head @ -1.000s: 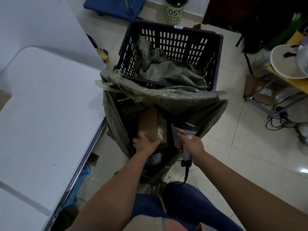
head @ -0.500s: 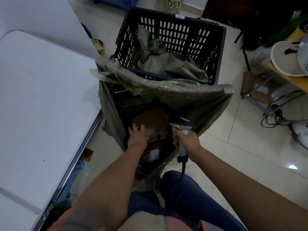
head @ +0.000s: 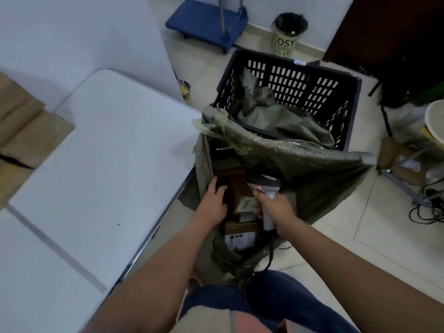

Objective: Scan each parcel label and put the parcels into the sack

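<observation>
Layout: sack (head: 312, 169) centre, table (head: 96, 164) left, crate (head: 346, 111) behind.
Parcels (head: 242, 195) stacked in sack. Left hand (head: 212, 204) and right hand (head: 276, 207) w/ scanner (head: 266, 186) over sack mouth, scanner right of parcels. Bin (head: 287, 37) and cart (head: 206, 22) behind crate; cables (head: 427, 207) far right.

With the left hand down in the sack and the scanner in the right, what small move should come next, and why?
Probably lift the left hand out of the sack and reach for another parcel. Its fingers lie relaxed over the boxes, gripping nothing, and the labelled parcels already sit inside. The right hand grips the scanner, ready for the next label.
</observation>
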`<move>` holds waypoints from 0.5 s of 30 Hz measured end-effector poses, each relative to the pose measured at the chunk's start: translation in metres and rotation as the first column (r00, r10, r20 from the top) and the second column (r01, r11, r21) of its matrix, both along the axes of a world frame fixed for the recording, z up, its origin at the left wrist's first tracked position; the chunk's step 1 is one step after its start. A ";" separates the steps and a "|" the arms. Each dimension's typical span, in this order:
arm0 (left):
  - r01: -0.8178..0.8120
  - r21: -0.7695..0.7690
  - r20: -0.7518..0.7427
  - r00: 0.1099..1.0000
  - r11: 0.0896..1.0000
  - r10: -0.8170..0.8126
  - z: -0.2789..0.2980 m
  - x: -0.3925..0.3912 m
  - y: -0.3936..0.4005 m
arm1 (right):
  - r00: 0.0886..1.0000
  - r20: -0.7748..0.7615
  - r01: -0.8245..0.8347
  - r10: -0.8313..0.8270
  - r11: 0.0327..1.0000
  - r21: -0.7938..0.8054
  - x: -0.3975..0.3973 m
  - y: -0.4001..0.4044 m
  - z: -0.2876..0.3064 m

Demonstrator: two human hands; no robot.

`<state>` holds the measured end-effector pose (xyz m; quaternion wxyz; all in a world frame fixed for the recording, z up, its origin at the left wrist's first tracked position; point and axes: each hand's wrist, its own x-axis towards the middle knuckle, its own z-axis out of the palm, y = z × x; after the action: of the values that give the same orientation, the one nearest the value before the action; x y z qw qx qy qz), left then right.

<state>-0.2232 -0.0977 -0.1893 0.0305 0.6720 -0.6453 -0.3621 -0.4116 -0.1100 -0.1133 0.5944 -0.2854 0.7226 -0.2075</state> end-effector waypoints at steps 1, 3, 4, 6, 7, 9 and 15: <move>0.001 -0.020 0.005 1.000 1.000 -0.001 0.008 0.013 0.002 | 1.000 0.002 -0.022 0.022 1.000 -0.016 0.012 -0.003 0.006; 0.004 -0.061 0.015 1.000 0.998 -0.004 0.027 0.040 0.004 | 0.998 0.032 -0.057 0.058 0.997 -0.044 0.040 -0.009 0.017; 0.003 -0.088 0.012 1.000 0.996 -0.002 0.037 0.053 0.006 | 0.995 0.050 -0.080 0.083 0.995 -0.060 0.055 -0.012 0.023; -0.021 -0.129 0.000 1.000 0.991 0.021 0.057 0.081 0.008 | 0.988 0.068 -0.128 0.136 0.986 -0.109 0.086 -0.016 0.034; -0.038 -0.136 0.006 0.999 0.990 0.039 0.068 0.095 0.009 | 0.984 0.067 -0.153 0.163 0.979 -0.133 0.102 -0.017 0.042; -0.074 -0.160 0.038 0.996 0.984 0.081 0.084 0.128 0.011 | 0.975 0.046 -0.207 0.219 0.962 -0.177 0.134 -0.019 0.055; -0.167 -0.201 0.104 0.976 0.965 0.191 0.117 0.234 0.026 | 0.938 0.114 -0.288 0.326 0.921 -0.262 0.229 -0.021 0.094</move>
<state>0.0111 -0.0716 -0.0720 0.0878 0.7426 -0.6143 -0.2521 -0.1830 -0.1312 -0.0192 0.6349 -0.4486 0.5895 -0.2193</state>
